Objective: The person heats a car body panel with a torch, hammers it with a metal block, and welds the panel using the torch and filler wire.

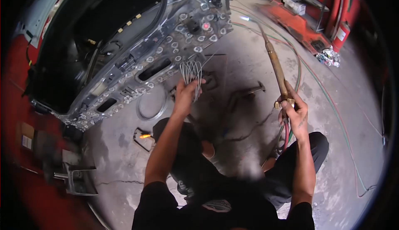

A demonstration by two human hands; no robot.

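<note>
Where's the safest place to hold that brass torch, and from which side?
Probably the lower end of the torch, by the brass valve knob, coming from the near side, where the right hand holds it. The slim nozzle points away with a bright flame-like glow at its end, and the red hose leaves the near end.

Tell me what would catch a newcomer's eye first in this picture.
Probably the torch in the person's right hand, with a small bright flame at its tip, upper middle of the view. Left of that, a red glowing spot stands out on the dotted metal panel. Below the glow, the left hand holds a loose coil of thin wire.
</note>
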